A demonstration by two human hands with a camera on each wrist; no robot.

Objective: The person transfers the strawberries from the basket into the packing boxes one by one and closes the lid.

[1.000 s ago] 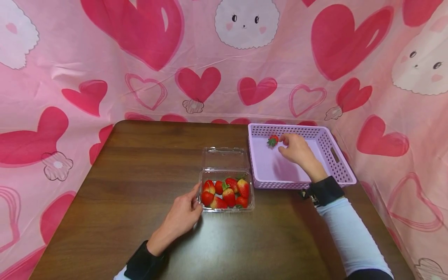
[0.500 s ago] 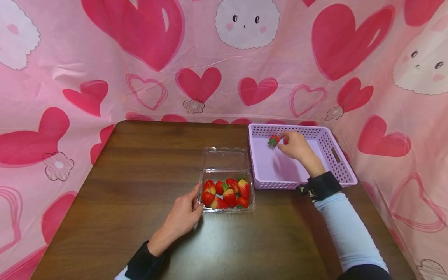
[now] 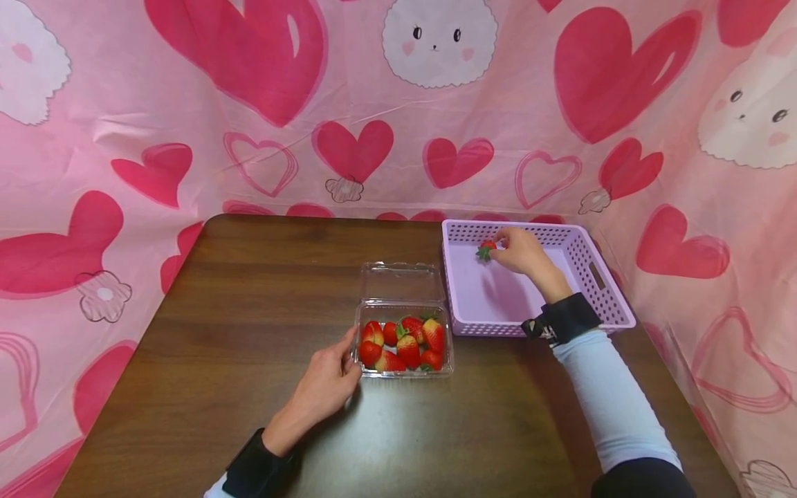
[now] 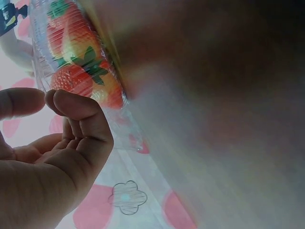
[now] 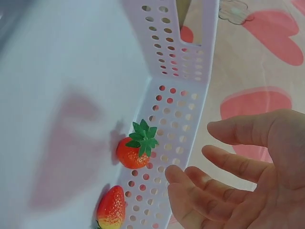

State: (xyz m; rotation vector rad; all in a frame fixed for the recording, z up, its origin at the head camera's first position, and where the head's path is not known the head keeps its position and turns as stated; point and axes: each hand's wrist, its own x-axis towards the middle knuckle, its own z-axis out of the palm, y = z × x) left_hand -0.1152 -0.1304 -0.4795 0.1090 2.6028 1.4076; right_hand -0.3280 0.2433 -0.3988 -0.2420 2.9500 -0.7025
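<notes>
My left hand (image 3: 326,377) pinches the left edge of a clear plastic clamshell box (image 3: 405,374), whose lid is folded back. Several strawberries (image 3: 407,351) lie inside it. The left wrist view shows thumb and fingertips (image 4: 76,102) meeting right at the clear wall (image 4: 40,71). Over the back of a lilac basket (image 3: 486,304), my right hand (image 3: 526,254) hovers with relaxed, parted fingers and holds nothing. Two strawberries lie in the basket by its perforated wall in the right wrist view: one with a green leafy cap (image 5: 133,155), another (image 5: 112,207) cut off by the frame's lower edge.
The brown wooden table (image 3: 261,297) carries both containers side by side, the basket just right of the box. The box's lid (image 3: 401,282) lies toward the back. A pink heart-print cloth (image 3: 349,83) hangs behind and around the table.
My right hand has shifted slightly left and toward the back of the basket, its forearm swinging left. My left hand stays on the box.
</notes>
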